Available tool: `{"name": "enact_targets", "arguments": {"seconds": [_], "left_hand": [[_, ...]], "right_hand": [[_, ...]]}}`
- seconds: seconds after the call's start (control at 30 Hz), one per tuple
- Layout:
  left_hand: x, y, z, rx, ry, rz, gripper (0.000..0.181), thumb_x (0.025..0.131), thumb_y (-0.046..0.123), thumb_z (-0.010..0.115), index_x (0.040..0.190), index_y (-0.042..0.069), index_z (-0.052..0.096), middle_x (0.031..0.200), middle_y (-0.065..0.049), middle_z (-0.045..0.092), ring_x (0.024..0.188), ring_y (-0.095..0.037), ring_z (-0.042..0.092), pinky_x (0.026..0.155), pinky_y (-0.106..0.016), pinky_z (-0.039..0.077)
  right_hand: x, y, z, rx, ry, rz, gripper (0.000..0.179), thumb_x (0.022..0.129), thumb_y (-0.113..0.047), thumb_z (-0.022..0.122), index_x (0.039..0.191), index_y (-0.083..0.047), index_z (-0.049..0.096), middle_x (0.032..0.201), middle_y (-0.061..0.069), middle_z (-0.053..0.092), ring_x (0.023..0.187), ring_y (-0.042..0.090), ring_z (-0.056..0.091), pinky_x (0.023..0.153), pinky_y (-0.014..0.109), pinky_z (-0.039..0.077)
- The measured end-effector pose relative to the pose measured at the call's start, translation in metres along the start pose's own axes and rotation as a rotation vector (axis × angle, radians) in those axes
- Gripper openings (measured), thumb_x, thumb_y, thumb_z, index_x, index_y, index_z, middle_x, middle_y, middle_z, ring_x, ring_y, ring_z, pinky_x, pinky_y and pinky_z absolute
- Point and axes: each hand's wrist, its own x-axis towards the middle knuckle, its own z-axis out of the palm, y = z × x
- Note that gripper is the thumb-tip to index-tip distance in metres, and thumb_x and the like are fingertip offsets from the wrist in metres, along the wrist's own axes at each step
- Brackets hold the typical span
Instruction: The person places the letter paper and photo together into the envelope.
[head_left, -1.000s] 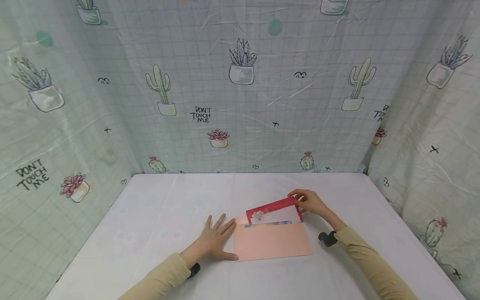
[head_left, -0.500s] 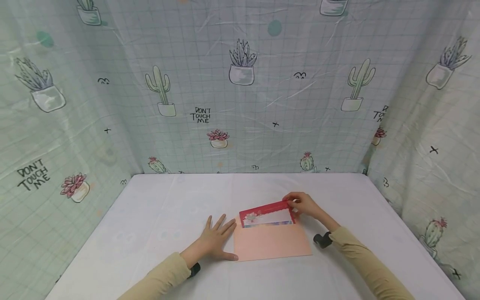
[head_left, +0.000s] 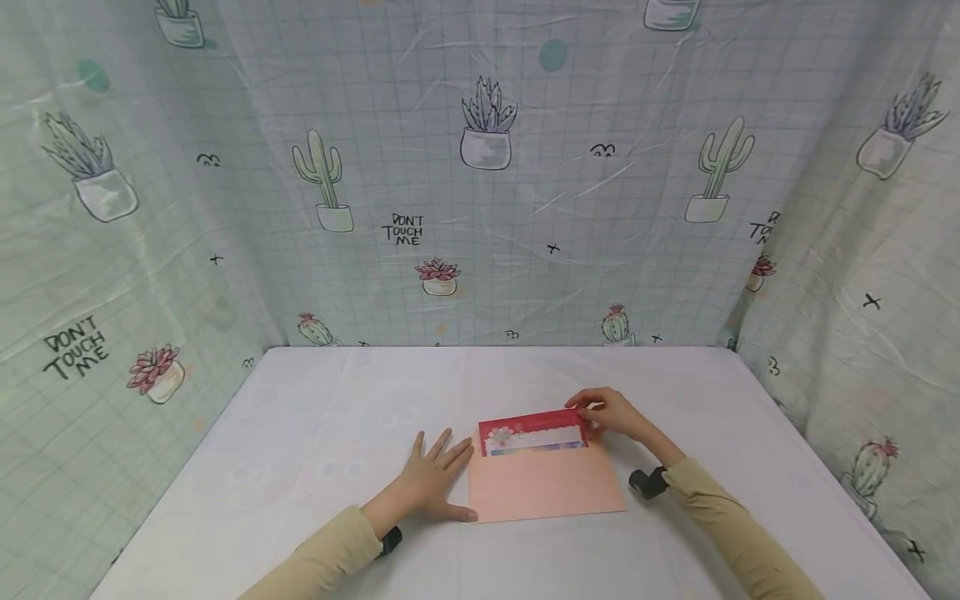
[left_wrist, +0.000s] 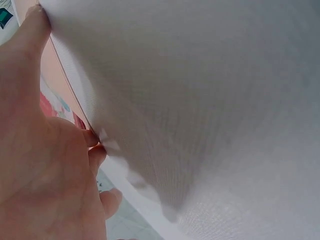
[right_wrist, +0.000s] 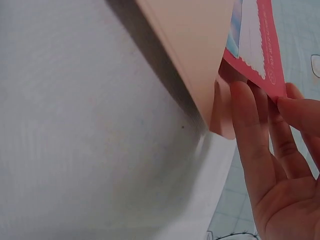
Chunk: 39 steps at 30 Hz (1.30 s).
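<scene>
A peach envelope (head_left: 547,485) lies flat on the table. A red card (head_left: 517,422) with a white panel and a flower print sticks up out of its far opening, its lower part hidden inside. Along the opening shows a blue-toned strip (head_left: 536,448). My right hand (head_left: 609,414) pinches the red card's far right corner between thumb and fingers; the right wrist view shows this corner (right_wrist: 276,90) raised above the envelope. My left hand (head_left: 431,483) lies spread, its thumb and fingertips touching the envelope's left edge.
A white cloth covers the table (head_left: 337,433). Behind it and at both sides hangs a curtain (head_left: 547,192) printed with cacti. Each wrist wears a black camera; the right one (head_left: 647,482) stands near the envelope's right side.
My right hand has moved left and slightly toward me with the red card, which has slid left and deeper into the envelope and now lies less tilted. My left hand has stayed put.
</scene>
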Motion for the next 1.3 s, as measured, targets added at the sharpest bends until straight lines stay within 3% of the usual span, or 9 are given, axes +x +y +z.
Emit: {"name": "enact_targets", "arguments": {"seconds": [0.4, 0.7, 0.97, 1.3], "left_hand": [[-0.0013, 0.0009, -0.0018, 0.035, 0.012, -0.002, 0.095, 0.07, 0.074, 0.047, 0.14, 0.013, 0.029, 0.147, -0.001, 0.027, 0.137, -0.031, 0.019, 0.103, -0.062, 0.017], [-0.0018, 0.0018, -0.001, 0.047, 0.006, -0.008, 0.094, 0.07, 0.074, 0.046, 0.14, 0.013, 0.029, 0.147, 0.0, 0.027, 0.137, -0.032, 0.019, 0.103, -0.062, 0.018], [-0.0025, 0.002, -0.0007, 0.042, -0.001, -0.008, 0.095, 0.07, 0.074, 0.046, 0.14, 0.013, 0.028, 0.148, -0.001, 0.026, 0.137, -0.032, 0.018, 0.103, -0.062, 0.017], [-0.0014, 0.0024, 0.0008, 0.048, -0.004, 0.002, 0.096, 0.071, 0.075, 0.044, 0.141, 0.012, 0.026, 0.149, -0.001, 0.024, 0.137, -0.033, 0.017, 0.103, -0.063, 0.017]], "right_hand": [[-0.006, -0.0011, -0.0042, -0.029, -0.052, -0.007, 0.021, 0.088, -0.005, 0.052, 0.106, 0.001, 0.061, 0.099, 0.02, 0.058, 0.072, 0.018, 0.059, 0.057, 0.034, 0.055], [-0.0077, 0.0003, -0.0034, -0.056, -0.136, -0.019, 0.02, 0.087, -0.005, 0.051, 0.103, 0.0, 0.063, 0.099, 0.018, 0.061, 0.067, 0.016, 0.056, 0.058, 0.031, 0.054], [-0.0077, 0.0021, 0.0, -0.121, -0.2, -0.056, 0.018, 0.086, -0.005, 0.052, 0.098, -0.001, 0.065, 0.085, 0.011, 0.063, 0.061, 0.011, 0.055, 0.053, 0.024, 0.05], [-0.0068, -0.0015, 0.0025, -0.205, -0.269, -0.038, 0.017, 0.085, -0.004, 0.052, 0.092, -0.004, 0.067, 0.071, 0.004, 0.059, 0.054, 0.011, 0.047, 0.049, 0.021, 0.042]]}}
